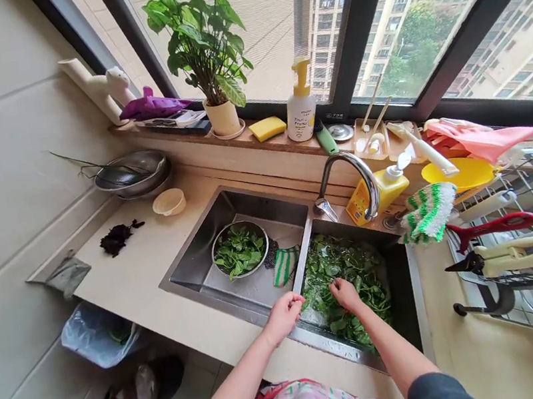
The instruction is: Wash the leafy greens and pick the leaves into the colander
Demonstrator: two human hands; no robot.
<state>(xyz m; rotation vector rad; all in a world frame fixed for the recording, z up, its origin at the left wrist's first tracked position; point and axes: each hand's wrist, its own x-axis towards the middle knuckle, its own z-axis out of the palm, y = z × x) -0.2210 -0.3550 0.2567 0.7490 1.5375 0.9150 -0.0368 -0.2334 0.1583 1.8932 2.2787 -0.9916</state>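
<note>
My left hand (285, 314) is over the near end of the sink divider, its fingertips pinched together. Whatever is in that pinch is too small to make out. Above the right basin (405, 292), my right hand (346, 295) has its fingers curled down, close to leafy greens (329, 258) in water; what they grip, if anything, is hidden. More greens (238, 248) fill a round metal bowl (216, 261) in the left basin (197, 271). Beside that bowl lie a green-and-white striped cloth (286, 266) and a dark scrubber (271, 253).
A curved faucet (345, 156) rises behind the divider. Right of the sink, a wire rack (517, 281) holds pruning shears (518, 254) and red-handled scissors (498, 227). A potted plant (223, 117) and pump bottle (301, 116) stand on the sill. Lower left hangs a lined bin (96, 334).
</note>
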